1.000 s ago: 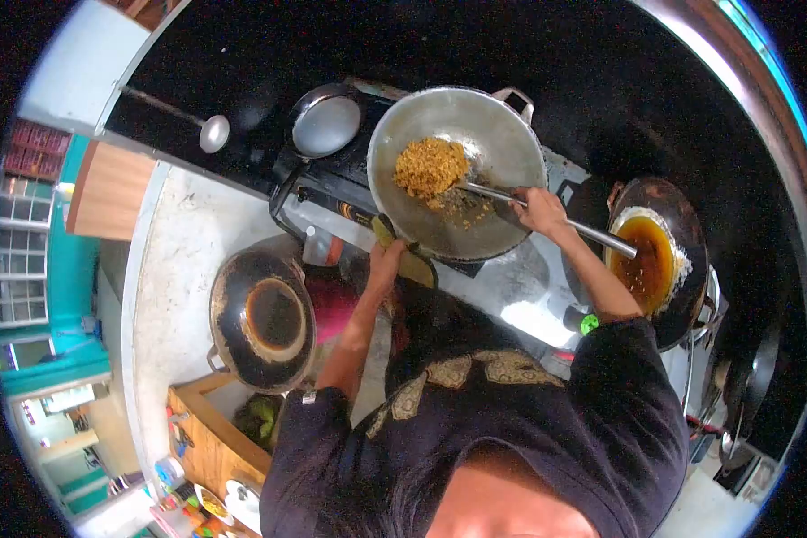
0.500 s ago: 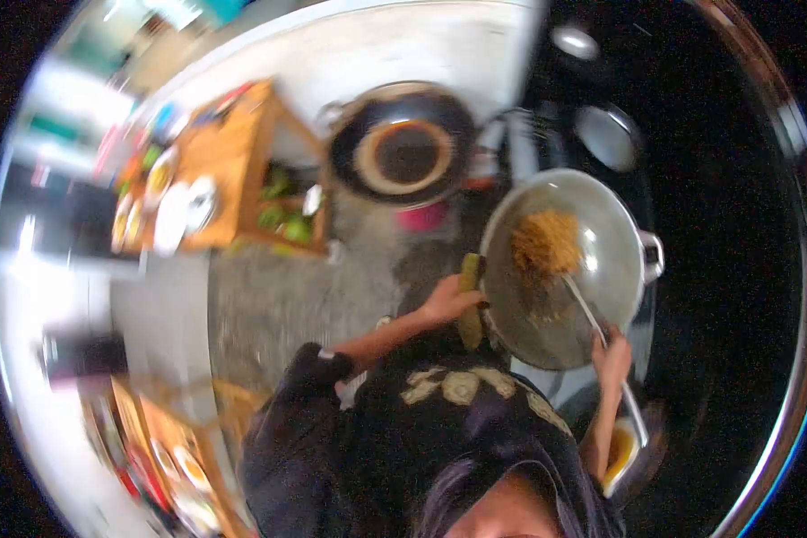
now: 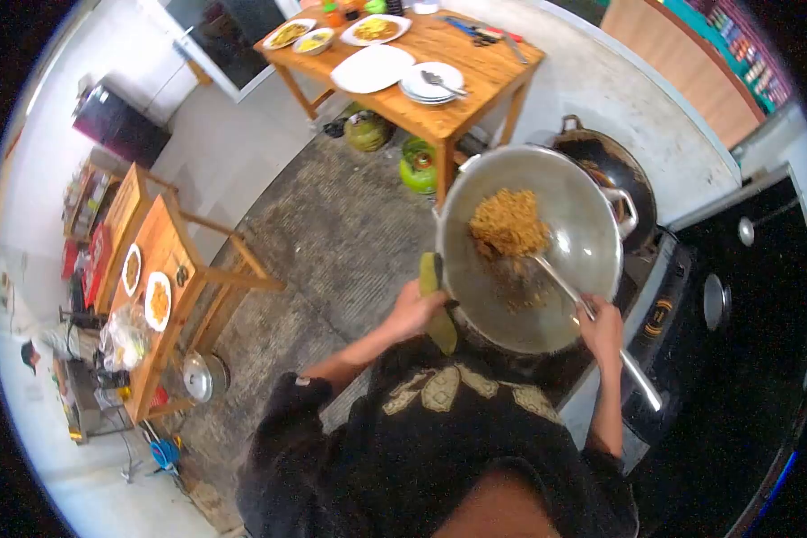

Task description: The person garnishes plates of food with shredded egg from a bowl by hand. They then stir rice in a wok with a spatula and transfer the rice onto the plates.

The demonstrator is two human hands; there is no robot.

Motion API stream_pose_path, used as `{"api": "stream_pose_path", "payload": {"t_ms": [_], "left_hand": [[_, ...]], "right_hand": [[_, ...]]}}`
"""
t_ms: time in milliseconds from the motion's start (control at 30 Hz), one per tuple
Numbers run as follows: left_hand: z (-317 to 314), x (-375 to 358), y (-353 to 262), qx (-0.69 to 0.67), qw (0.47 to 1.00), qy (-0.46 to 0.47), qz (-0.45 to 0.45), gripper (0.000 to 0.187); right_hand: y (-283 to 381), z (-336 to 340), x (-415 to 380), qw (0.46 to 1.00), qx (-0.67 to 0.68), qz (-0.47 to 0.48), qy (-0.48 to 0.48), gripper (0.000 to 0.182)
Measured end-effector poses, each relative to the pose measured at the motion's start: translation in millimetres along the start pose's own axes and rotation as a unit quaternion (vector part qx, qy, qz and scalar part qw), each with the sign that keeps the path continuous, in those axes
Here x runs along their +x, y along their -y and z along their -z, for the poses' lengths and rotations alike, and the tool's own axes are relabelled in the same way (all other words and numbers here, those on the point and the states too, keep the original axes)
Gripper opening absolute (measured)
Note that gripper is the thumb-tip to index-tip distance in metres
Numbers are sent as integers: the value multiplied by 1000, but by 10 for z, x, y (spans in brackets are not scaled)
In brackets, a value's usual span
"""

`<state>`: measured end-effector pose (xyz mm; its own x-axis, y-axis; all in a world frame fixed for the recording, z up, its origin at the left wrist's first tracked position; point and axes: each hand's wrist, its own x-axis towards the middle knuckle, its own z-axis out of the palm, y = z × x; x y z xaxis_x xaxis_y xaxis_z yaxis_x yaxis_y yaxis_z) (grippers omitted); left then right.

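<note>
A large metal wok [image 3: 587,269] is in front of me, tilted, with an orange-brown heap of what looks like fried rice [image 3: 511,222] inside. My left hand [image 3: 419,311] is closed round a folded green cloth [image 3: 441,334] at the wok's near-left rim; the grip beneath is hidden. In my right hand [image 3: 601,330] is the long metal handle of a spatula [image 3: 560,285]. Its head lies at the lower edge of the food, partly buried.
Ahead stands a wooden table [image 3: 484,94] with an oval white plate [image 3: 372,69], stacked plates [image 3: 432,82] and filled dishes. Beyond the wok sits a dark pan [image 3: 637,170]; a stove [image 3: 662,314] is at right. Another wooden table [image 3: 166,233] and a person [image 3: 72,341] are at left.
My view has swung left, bringing the plate table ahead. The wok has come away from the stove side with both hands, and the dark pan now appears behind its right side.
</note>
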<state>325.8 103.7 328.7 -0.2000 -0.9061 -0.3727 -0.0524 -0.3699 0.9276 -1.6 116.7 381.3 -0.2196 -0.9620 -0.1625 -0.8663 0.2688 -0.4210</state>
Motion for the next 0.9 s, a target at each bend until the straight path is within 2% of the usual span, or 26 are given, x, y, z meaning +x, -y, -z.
{"api": "stream_pose_path", "payload": {"t_ms": [100,167,333,467,600,667,800,833,900], "left_hand": [[724,-388,95,-55,995,-85,-12,17],[1085,-641,67,-59,984,-168,-25,17],[1807,-1011,140,-110,940,-322,-17,15],[2201,-1040,-14,-181,903,-390,-2,16],[2609,-751,-83,-236,870,-432,-20,16],[2797,-573,-169,-259,855,-450,-8,17],[3195,-57,-387,-238,847,-475,-30,16],[3308,40,-423,-223,867,-444,-29,14],[3483,324,-546,-216,856,-468,-46,14]], "right_hand": [[656,-440,251,988,35,149,-12,27],[1167,-708,405,976,62,207,28,26],[2405,-1188,671,948,34,280,149,25],[3158,-1416,950,924,9,341,174,25],[3682,-1528,1397,898,-10,390,204,26],[3961,-1430,1590,897,-27,382,220,26],[4354,-1359,2153,887,-28,406,216,25],[4453,-1303,2250,888,-26,403,219,25],[4663,-1170,2426,893,-30,401,204,24]]}}
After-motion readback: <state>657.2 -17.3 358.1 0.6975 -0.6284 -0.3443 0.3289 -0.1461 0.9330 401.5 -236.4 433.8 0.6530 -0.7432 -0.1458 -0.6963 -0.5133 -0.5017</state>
